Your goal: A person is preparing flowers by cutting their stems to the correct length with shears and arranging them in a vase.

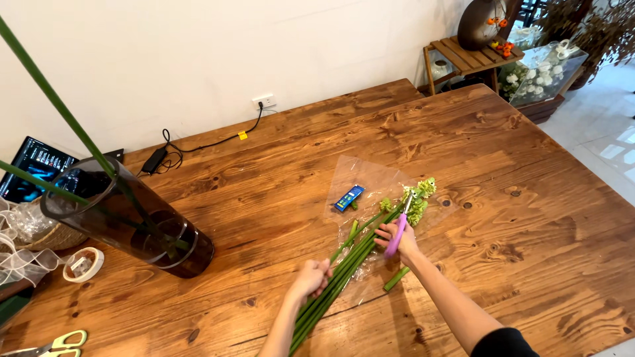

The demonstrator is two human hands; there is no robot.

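While both forearms reach up from the bottom edge of the frame, the left hand is closed around a bundle of long green flower stems, its fingers wrapped tight about the lower part of the bundle. Just right of it and slightly higher, the right hand grips a pair of purple-handled scissors, fingers through or around the handles; whether the blades are parted cannot be told. The blades point up toward the pale green flower heads at the bundle's upper end. A short cut piece of green stem lies on the brown wooden desk just below the right wrist. Stems and blooms rest on a sheet of clear plastic wrap, with a small blue flat packet on its left part. At the lower left corner lie yellow-green-handled scissors. Left of centre stands a tall dark glass vase holding long green stalks. Farther back, a black power adapter with cable runs to a white wall socket.
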